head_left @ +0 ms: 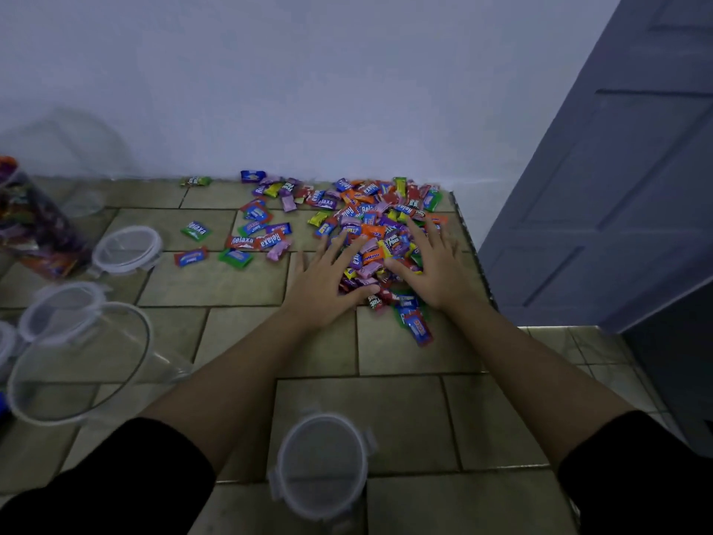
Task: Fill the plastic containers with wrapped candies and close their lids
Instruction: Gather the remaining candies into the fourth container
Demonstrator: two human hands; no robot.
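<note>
Two hands lie on one big heap of wrapped candies (380, 229) at the far right of the tiled worktop (216, 279), against the wall (308, 90). The candies are too many to count. The left hand (328, 279) and the right hand (434, 270) flank the near side of the heap. The grip of each is spread, fingers straight and fanned over the wrappers, pinching nothing. About a dozen stray candies lie scattered to the left of the heap.

At the left edge, one filled container (32, 225) leans over, packed with candies. One empty container (77, 364) lies on its side nearer, and a third, blurred, stands at the back. Two round lids (127, 249) lie flat between them. A third round clip-edged piece (324, 465) sits between the forearms; lid or tub, I cannot tell. A blue door (617, 167) stands on the right.
</note>
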